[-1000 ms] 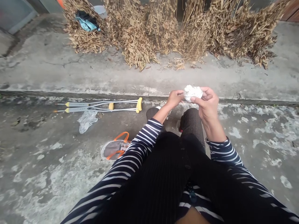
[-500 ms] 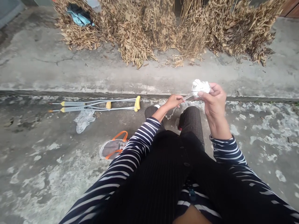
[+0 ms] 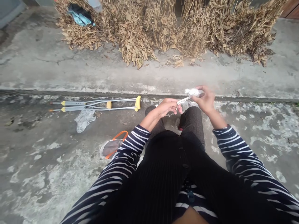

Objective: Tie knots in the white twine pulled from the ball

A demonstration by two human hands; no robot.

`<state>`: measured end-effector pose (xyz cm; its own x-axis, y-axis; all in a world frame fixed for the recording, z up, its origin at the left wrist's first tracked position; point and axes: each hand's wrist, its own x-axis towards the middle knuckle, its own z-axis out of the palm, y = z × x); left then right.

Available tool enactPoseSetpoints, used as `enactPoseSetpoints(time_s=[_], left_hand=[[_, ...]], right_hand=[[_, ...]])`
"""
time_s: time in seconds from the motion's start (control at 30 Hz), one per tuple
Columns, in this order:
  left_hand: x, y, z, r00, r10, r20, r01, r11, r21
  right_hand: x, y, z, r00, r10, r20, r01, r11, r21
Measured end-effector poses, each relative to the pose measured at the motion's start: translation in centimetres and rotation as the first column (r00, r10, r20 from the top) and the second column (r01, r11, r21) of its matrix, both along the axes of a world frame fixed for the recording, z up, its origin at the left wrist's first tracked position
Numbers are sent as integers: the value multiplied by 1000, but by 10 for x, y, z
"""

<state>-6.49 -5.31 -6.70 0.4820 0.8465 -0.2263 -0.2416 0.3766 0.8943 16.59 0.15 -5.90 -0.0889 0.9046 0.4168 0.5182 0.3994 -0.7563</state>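
A bunched white bundle that looks like wound cord [image 3: 193,92] is gripped in my right hand [image 3: 206,99], thumb below and fingers above; the hand is slightly blurred. A few white strands [image 3: 184,100] run from the bundle down to my left hand [image 3: 167,106], whose fingers are closed on them. Both hands are above my knees, a short way apart. Partly hidden below my left hand, a thin white line [image 3: 171,114] hangs or lies near the ground between my legs.
A pair of crutches [image 3: 121,100] lies on the concrete at left, beside a crumpled clear plastic bag [image 3: 85,120]. Nearer is a mesh bag with orange handles [image 3: 109,148]. Dried plants [image 3: 149,34] cover the back of the raised ledge [image 3: 93,73], with a blue cloth [image 3: 81,18] on them.
My right hand has lowered and moved left with the white bundle, turning it. My left hand has shifted slightly left and down, still on the strands.
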Motion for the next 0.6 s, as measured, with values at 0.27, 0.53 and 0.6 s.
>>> enactPoseSetpoints(time_s=[0.27, 0.53, 0.6], left_hand=[[0, 16, 21, 976, 209, 63, -195, 965, -173], [0, 26, 13, 964, 260, 53, -238, 936, -261], [0, 28, 11, 968, 248, 31, -230, 935, -270]], right_hand=[[-29, -15, -23, 945, 274, 178, -290, 955, 66], [-17, -17, -15, 909, 411, 73, -397, 905, -152], [-13, -17, -12, 896, 440, 62, -422, 887, -190]])
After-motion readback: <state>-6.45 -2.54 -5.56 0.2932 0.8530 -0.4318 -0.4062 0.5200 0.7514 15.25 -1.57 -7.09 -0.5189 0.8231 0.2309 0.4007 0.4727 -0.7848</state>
